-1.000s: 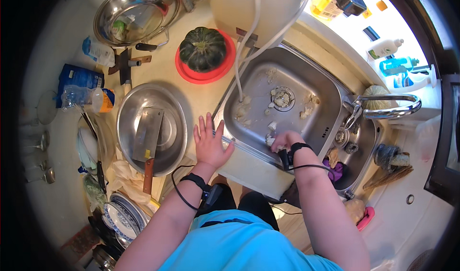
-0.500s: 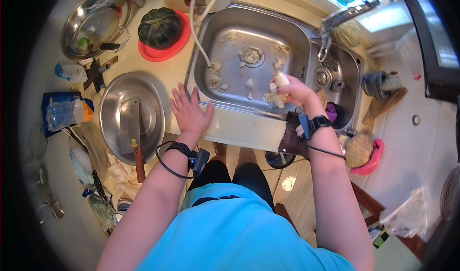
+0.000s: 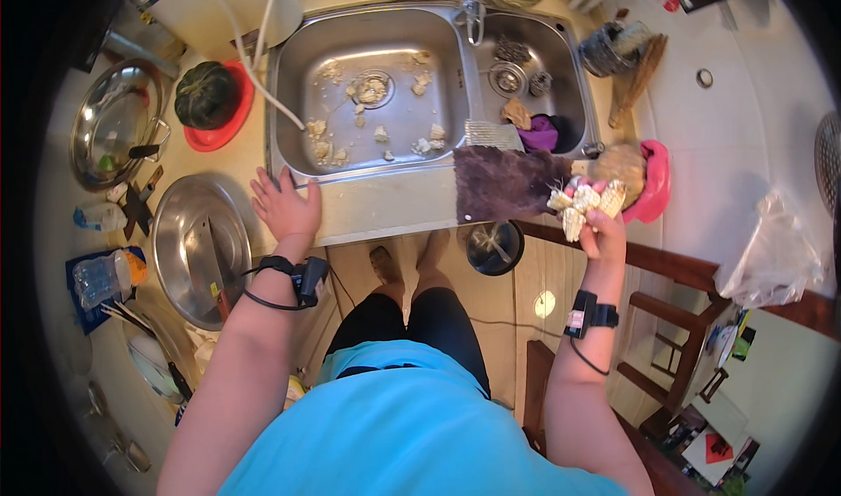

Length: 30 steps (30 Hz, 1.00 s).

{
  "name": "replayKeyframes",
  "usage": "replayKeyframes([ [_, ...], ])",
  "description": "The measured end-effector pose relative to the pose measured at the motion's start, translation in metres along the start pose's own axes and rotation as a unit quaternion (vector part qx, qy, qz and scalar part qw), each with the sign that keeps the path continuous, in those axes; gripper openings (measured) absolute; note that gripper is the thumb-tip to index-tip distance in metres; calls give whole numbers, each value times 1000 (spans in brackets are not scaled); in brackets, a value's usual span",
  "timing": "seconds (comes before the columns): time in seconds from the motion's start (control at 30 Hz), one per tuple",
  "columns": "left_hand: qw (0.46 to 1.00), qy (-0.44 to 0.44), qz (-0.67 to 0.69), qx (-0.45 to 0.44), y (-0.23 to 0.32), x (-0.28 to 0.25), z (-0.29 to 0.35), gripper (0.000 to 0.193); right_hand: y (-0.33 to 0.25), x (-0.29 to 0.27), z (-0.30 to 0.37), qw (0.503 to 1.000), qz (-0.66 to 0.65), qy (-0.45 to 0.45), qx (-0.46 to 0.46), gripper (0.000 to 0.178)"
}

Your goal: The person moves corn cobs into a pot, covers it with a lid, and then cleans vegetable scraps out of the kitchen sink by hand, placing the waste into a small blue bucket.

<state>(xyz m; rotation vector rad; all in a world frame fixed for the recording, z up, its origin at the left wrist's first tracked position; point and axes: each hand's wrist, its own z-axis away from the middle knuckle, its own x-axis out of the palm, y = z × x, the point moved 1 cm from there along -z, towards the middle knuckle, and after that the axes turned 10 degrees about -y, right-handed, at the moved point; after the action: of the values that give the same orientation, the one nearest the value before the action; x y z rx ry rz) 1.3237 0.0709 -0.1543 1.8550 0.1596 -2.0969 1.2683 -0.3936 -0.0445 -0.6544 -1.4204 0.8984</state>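
Right hand (image 3: 597,224) has swung out of the stainless steel sink (image 3: 377,102), now clenched on pale, lumpy food scraps (image 3: 580,205) held over the floor beside the worktop (image 3: 385,205); left hand (image 3: 287,205) stays flat, released, on worktop edge; sink clearing underway, scraps remain.

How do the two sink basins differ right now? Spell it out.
The large left basin is wide and strewn with pale food scraps, with a white hose end hanging into it. The small right basin is narrower and holds a purple cloth and a brownish rag instead of scraps. Both are bare stainless steel, each with a round drain, and share one countertop.
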Motion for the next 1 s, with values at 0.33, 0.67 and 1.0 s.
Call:
replayKeyframes([
  [0.33, 999, 18, -40, -8, -4, 14, -1, 57, 98, -102, 115, 971, -161, 175, -9, 39],
  [0.67, 994, 17, -98, 40, -33, 30, -17, 48, 344, -264, 115, 897, -182, 323, 242, 35],
  [1.0, 994, -17, -7, 112, -70, 30, -32, 45, 502, -342, 128, 732, 320, 448, 402, 35],
])
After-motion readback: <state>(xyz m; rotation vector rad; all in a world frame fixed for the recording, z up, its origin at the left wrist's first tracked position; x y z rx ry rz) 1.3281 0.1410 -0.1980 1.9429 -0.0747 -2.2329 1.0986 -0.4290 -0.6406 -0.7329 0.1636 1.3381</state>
